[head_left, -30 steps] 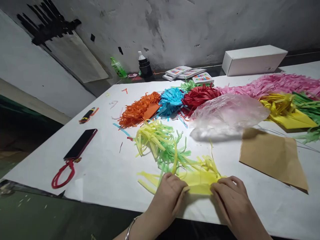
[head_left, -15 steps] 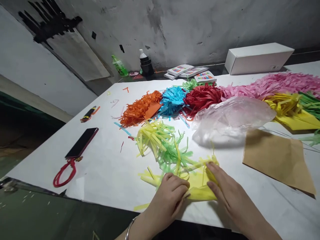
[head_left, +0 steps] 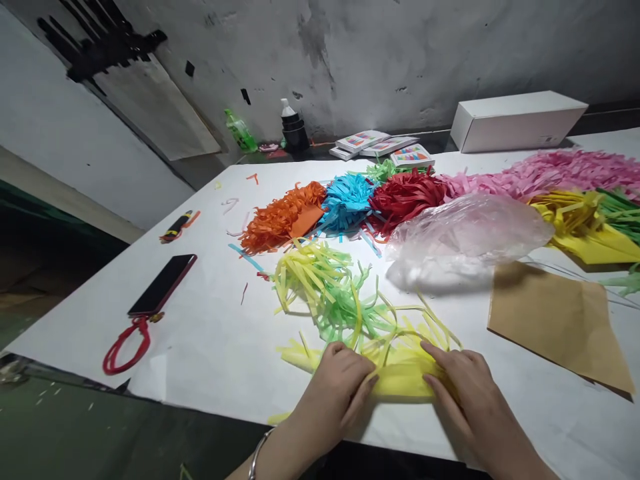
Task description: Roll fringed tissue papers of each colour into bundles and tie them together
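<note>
A sheet of yellow tissue paper (head_left: 404, 381), its far edge cut into a fringe, lies at the table's near edge. My left hand (head_left: 345, 383) is closed on its left end, thumb at the near edge. At the right end, my right hand (head_left: 467, 387) grips the paper between thumb and fingers. Loose yellow strips curl up between the two hands. Just beyond lie a pale green fringe (head_left: 345, 310) and a pale yellow fringe bundle (head_left: 307, 270).
Orange (head_left: 280, 217), blue (head_left: 347, 200), red (head_left: 407, 200) and pink fringe (head_left: 550, 170) line the back. A clear plastic bag (head_left: 465, 237) and brown paper (head_left: 555, 320) lie right. A phone (head_left: 164, 285) and cutter (head_left: 176, 227) lie left; a white box (head_left: 515, 123) stands behind.
My right hand has shifted slightly right and nearer me. The yellow strips have spread out away from me, and the paper's near band lies flatter between my hands.
</note>
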Action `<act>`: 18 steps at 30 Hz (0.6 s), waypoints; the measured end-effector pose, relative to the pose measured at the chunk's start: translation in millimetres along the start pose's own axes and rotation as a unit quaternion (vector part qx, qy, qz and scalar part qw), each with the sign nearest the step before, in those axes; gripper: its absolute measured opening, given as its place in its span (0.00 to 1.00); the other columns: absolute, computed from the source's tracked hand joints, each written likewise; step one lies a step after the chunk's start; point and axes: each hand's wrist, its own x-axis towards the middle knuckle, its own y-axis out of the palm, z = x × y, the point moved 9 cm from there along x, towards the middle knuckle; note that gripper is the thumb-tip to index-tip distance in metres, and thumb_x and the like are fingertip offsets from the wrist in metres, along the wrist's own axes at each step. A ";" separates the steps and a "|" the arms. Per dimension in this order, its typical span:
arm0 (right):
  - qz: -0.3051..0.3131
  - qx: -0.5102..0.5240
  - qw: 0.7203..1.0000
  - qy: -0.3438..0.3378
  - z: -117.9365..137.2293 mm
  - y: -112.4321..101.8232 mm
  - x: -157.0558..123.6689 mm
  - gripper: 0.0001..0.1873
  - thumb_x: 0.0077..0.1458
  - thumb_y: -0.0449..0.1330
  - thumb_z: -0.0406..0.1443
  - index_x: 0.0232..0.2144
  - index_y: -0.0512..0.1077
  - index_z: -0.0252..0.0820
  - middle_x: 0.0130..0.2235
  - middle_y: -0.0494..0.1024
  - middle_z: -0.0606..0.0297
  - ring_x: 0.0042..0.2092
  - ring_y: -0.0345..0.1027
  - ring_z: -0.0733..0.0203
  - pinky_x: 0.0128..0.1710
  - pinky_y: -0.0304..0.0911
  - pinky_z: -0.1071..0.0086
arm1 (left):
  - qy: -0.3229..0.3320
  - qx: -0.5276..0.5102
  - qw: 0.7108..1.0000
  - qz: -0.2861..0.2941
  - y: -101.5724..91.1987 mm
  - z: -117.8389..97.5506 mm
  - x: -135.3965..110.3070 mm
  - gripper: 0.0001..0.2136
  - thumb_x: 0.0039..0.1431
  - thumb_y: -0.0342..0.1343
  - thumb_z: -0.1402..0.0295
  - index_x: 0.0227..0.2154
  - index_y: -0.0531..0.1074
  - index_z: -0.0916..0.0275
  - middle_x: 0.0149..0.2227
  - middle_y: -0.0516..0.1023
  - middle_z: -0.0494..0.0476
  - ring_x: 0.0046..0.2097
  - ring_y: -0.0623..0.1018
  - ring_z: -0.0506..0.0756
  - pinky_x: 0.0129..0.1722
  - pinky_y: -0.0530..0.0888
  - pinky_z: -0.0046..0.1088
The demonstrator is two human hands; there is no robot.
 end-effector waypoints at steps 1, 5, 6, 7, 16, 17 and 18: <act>-0.001 0.001 1.000 0.018 -4.8 3.2 -1.5 0.18 0.67 0.50 0.33 0.58 0.61 0.40 0.33 0.76 0.64 0.33 0.69 0.58 0.38 0.63 0.62 | -0.018 0.021 1.000 -0.009 -1.7 3.8 0.5 0.11 0.68 0.43 0.73 0.33 0.69 0.61 0.30 0.77 0.53 0.33 0.73 0.54 0.44 0.66 0.38; -0.008 -0.010 0.997 0.072 -17.1 13.5 -8.4 0.14 0.67 0.50 0.34 0.53 0.64 0.42 0.33 0.74 0.64 0.33 0.68 0.57 0.38 0.61 0.60 | -0.049 0.104 0.991 -0.071 -13.3 4.8 2.4 0.08 0.65 0.47 0.75 0.34 0.69 0.61 0.32 0.77 0.55 0.36 0.74 0.56 0.46 0.64 0.42; -0.007 -0.013 0.997 0.079 -18.1 15.7 -9.6 0.13 0.67 0.50 0.34 0.53 0.65 0.42 0.33 0.74 0.64 0.33 0.67 0.57 0.39 0.60 0.60 | -0.039 0.113 0.989 -0.087 -15.8 0.2 2.8 0.07 0.65 0.48 0.76 0.38 0.70 0.61 0.37 0.78 0.57 0.39 0.74 0.58 0.47 0.64 0.43; -0.009 -0.014 0.996 0.082 -18.1 17.2 -10.3 0.13 0.67 0.50 0.34 0.52 0.65 0.42 0.33 0.74 0.64 0.33 0.67 0.57 0.40 0.60 0.59 | -0.020 0.114 0.989 -0.095 -16.3 -6.2 3.2 0.07 0.64 0.49 0.76 0.41 0.70 0.62 0.41 0.78 0.60 0.42 0.74 0.59 0.48 0.63 0.43; -0.057 -0.067 0.993 0.081 -14.8 -1.2 -9.4 0.13 0.64 0.53 0.32 0.51 0.67 0.37 0.36 0.76 0.58 0.38 0.69 0.54 0.44 0.60 0.55 | 0.097 0.127 0.987 -0.015 19.7 -26.7 5.9 0.05 0.65 0.51 0.75 0.39 0.71 0.62 0.38 0.77 0.55 0.40 0.72 0.56 0.49 0.63 0.42; -0.080 -0.090 0.991 0.059 -8.5 -8.4 -9.1 0.14 0.63 0.55 0.31 0.51 0.68 0.35 0.39 0.76 0.55 0.41 0.70 0.52 0.47 0.60 0.53 | 0.101 0.129 0.986 -0.019 19.8 -26.0 6.4 0.06 0.66 0.49 0.76 0.38 0.71 0.62 0.37 0.77 0.55 0.39 0.72 0.55 0.48 0.63 0.41; -0.092 -0.104 0.990 0.020 1.3 -12.5 -8.6 0.15 0.62 0.57 0.30 0.51 0.69 0.34 0.41 0.77 0.52 0.44 0.70 0.50 0.50 0.59 0.51 | 0.107 0.128 0.986 -0.025 18.9 -26.2 6.6 0.07 0.66 0.49 0.77 0.37 0.71 0.62 0.36 0.77 0.54 0.38 0.73 0.54 0.48 0.63 0.41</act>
